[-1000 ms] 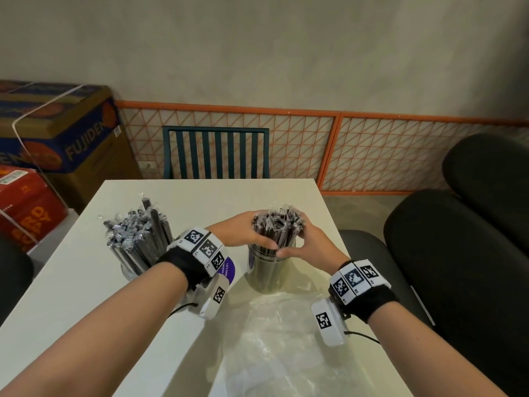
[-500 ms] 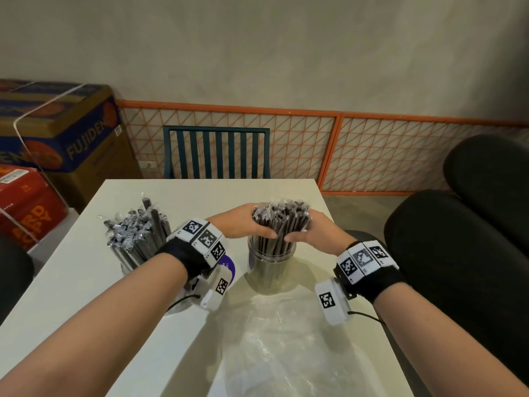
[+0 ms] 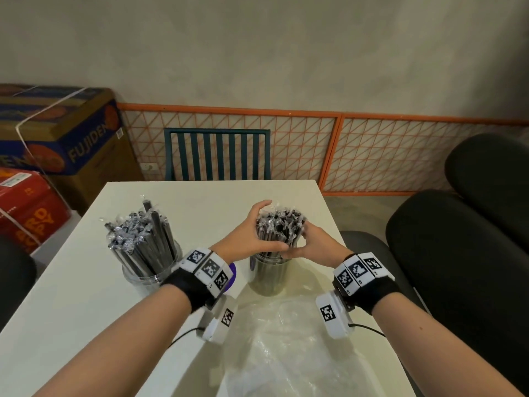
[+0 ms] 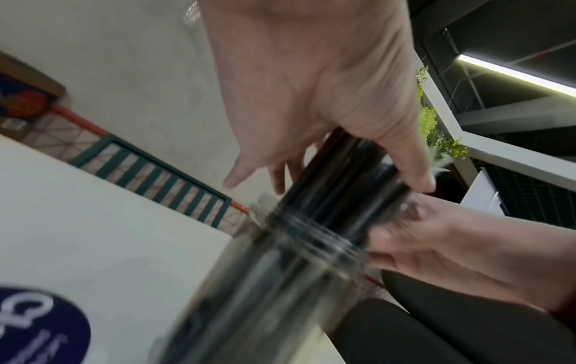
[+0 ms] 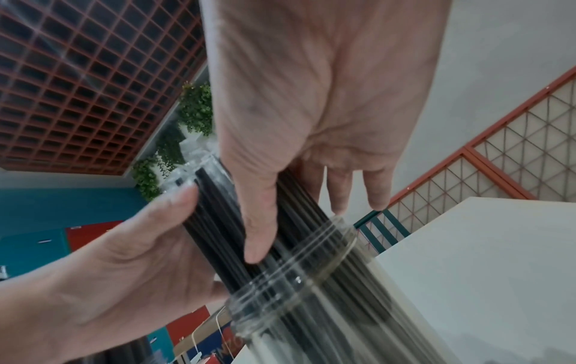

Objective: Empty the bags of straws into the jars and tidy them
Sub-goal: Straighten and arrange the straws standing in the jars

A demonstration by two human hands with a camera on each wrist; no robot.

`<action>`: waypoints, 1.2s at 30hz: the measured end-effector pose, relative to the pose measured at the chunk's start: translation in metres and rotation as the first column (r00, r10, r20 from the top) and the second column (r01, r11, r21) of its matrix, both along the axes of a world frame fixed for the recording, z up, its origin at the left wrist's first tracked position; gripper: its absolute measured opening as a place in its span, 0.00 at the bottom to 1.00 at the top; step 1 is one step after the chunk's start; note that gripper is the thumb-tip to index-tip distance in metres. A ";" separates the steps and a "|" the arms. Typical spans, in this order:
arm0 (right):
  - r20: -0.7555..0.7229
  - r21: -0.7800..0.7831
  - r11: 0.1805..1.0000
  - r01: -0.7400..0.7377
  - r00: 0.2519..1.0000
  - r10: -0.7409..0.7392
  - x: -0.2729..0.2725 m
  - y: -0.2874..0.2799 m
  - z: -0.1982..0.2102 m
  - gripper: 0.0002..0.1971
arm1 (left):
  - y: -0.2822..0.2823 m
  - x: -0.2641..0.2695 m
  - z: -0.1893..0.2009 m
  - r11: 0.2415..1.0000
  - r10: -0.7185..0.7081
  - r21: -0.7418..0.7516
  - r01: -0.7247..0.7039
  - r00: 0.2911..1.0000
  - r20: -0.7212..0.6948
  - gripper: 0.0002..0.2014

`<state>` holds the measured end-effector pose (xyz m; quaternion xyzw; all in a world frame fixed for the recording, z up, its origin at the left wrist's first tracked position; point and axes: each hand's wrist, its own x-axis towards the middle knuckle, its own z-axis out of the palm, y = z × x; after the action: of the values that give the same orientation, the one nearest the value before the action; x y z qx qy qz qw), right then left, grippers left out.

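Observation:
A bundle of black wrapped straws (image 3: 279, 227) stands in a clear jar (image 3: 267, 277) at the middle of the white table (image 3: 86, 296). My left hand (image 3: 246, 239) grips the bundle from the left and my right hand (image 3: 312, 245) from the right, just above the rim, thumbs meeting in front. In the left wrist view the left hand (image 4: 311, 98) curls round the straws (image 4: 352, 172) above the jar (image 4: 280, 271). The right wrist view shows the right hand (image 5: 311, 98) on the straws (image 5: 218, 221). A second jar (image 3: 151, 270) to the left holds splayed straws (image 3: 140, 236).
An empty clear plastic bag (image 3: 286, 339) lies on the table in front of the jar. A purple disc (image 3: 233, 275) lies between the jars. A green chair (image 3: 217, 153) stands behind the table, black chairs (image 3: 458, 253) to the right, cardboard boxes (image 3: 57, 133) at left.
Both hands kept hold of the bundle. They rose a little with it half a second ago and sit slightly lower again now.

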<state>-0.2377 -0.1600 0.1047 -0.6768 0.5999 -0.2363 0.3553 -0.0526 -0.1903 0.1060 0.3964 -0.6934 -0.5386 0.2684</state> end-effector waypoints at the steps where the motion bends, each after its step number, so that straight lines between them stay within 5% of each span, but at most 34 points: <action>1: 0.007 -0.017 1.000 0.018 1.000 -0.018 0.002 0.001 -0.001 0.39 | 0.008 -0.005 -0.004 0.999 0.038 -0.018 -0.039 0.998 -0.044 0.52; 5: 0.080 -0.078 0.991 0.104 0.992 -0.098 0.014 0.004 -0.002 0.37 | 0.021 -0.021 -0.020 0.982 0.165 -0.074 -0.175 0.979 -0.116 0.51; 8: 0.158 -0.104 0.981 0.163 0.977 -0.145 0.018 0.004 0.000 0.33 | 0.012 -0.020 -0.012 0.950 0.276 -0.130 -0.283 0.959 -0.072 0.31; 11: 0.185 -0.125 0.971 0.202 0.967 -0.177 0.015 0.000 0.008 0.27 | 0.002 -0.009 0.005 0.969 0.176 -0.177 -0.174 0.984 -0.004 0.21; 15: 0.197 -0.073 0.992 0.100 0.977 -0.084 0.004 -0.008 0.031 0.25 | -0.012 0.008 0.034 0.993 -0.010 -0.119 0.015 0.999 0.043 0.21; 19: -0.061 -0.035 0.999 -0.003 0.998 0.000 -0.003 -0.007 0.035 0.24 | -0.013 0.010 0.037 0.988 -0.138 -0.042 0.150 0.969 0.204 0.26; 25: -0.106 0.037 0.998 -0.044 0.993 0.047 -0.004 0.000 0.007 0.32 | -0.005 0.011 0.015 0.983 -0.181 0.011 0.184 0.946 0.268 0.38; 31: 0.018 -0.036 0.998 0.045 0.999 -0.044 0.006 0.004 -0.003 0.35 | 0.008 0.004 -0.002 0.999 -0.042 0.018 0.041 0.998 0.051 0.43; 36: 0.123 -0.160 0.970 0.184 0.979 -0.165 0.022 0.006 0.001 0.27 | 0.010 -0.010 -0.002 0.969 0.216 -0.128 -0.210 0.976 0.037 0.23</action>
<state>-0.2157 -0.1544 0.1058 -0.6355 0.6145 -0.3537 0.3058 -0.0627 -0.1804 0.1043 0.4647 -0.6854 -0.4525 0.3310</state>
